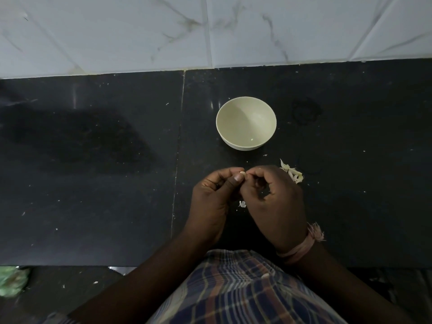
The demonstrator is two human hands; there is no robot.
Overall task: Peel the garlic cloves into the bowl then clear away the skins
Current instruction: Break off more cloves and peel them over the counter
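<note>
Bench [93, 171]: black stone slab with a seam running from far edge to near edge just left of the middle; pale specks scattered over it.
Wall [117, 31]: white marble-look tiles rising from the bench's far edge.
Bowl [246, 123]: cream, round, upright; stands right of the seam, midway between far and near edges; nothing can be made out inside it.
Garlic clove [242, 172]: small pale piece, only its tip showing, held above the bench on the near side of the bowl, apart from it.
Left hand [211, 202]: fingers curled, thumb and fingertips pinching the garlic clove; thumbnail turned up toward the camera.
Right hand [273, 202]: fingers curled, fingertips meeting the left hand's at the garlic clove and picking at it; the exact grip is hidden.
Skins [293, 173]: small heap of whitish papery bits lying on the bench just beyond the right hand, right of and nearer than the bowl.
Loose flake [242, 204]: single white scrap seen between the two hands.
Wrist band [301, 246]: pinkish frayed thread tied round the right wrist.
Checked cloth [233, 288]: blue, brown and white, worn by the person at the bench's near edge.
</note>
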